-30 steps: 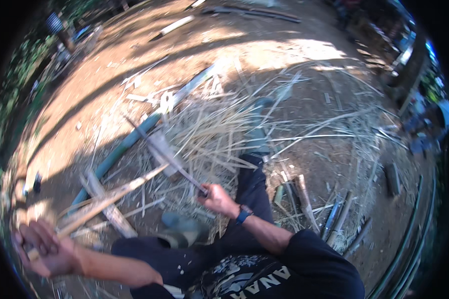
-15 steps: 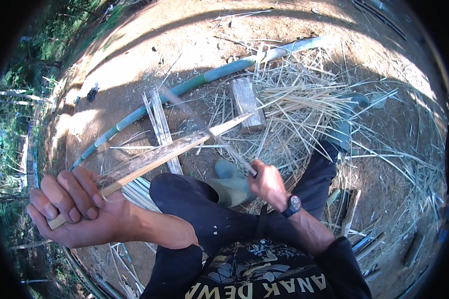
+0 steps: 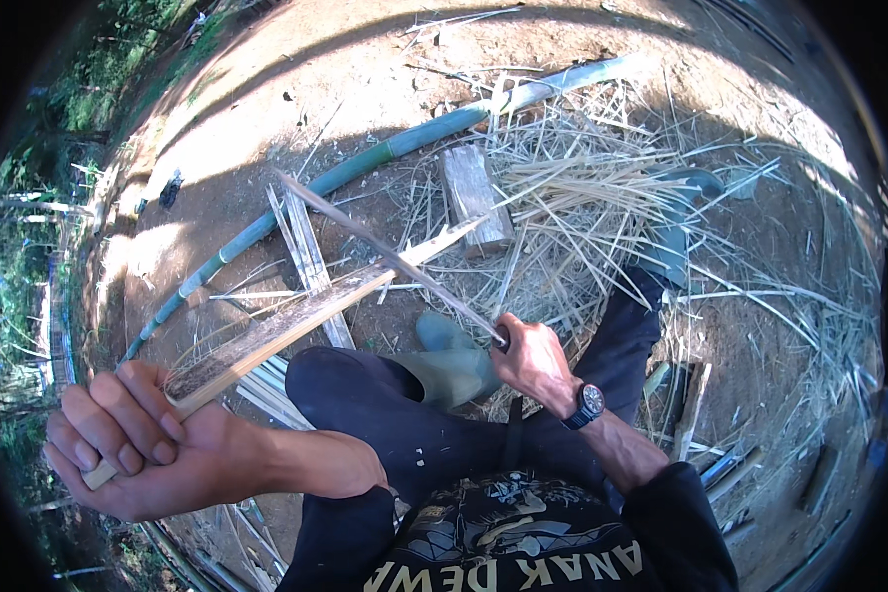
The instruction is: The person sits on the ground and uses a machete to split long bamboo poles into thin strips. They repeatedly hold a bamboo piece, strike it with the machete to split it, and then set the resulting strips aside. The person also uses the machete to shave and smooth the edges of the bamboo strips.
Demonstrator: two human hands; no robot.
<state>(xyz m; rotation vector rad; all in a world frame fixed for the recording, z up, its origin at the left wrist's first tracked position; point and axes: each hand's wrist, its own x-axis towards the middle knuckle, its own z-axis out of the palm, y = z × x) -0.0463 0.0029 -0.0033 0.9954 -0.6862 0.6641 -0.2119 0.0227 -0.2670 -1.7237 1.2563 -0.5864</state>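
Observation:
My left hand [image 3: 138, 434], at the lower left, is closed round the narrow end of a long wooden piece [image 3: 301, 314]. Its upper face is dark and rough, its side pale, and it slants up toward the middle, tapering to a splintered, freshly cut tip. In my right hand [image 3: 533, 363], with a dark watch on the wrist, is the handle of a long-bladed knife [image 3: 350, 222]. The blade lies across the piece near its pale, cut part, pointing up and left. Whether the edge is biting into the wood I cannot tell.
A long green bamboo pole [image 3: 365, 158] lies across the ground beyond. Near it are a wooden block [image 3: 472, 202], split strips [image 3: 311, 261] and a heap of pale slivers [image 3: 572, 192]. My rubber boots [image 3: 454, 365] and dark-trousered legs are below and to the right.
The knife blade, blurred before, is now sharp to see and has swung slightly. My left hand with the wooden piece has moved a little down and left. A splinter now stands up near the tip.

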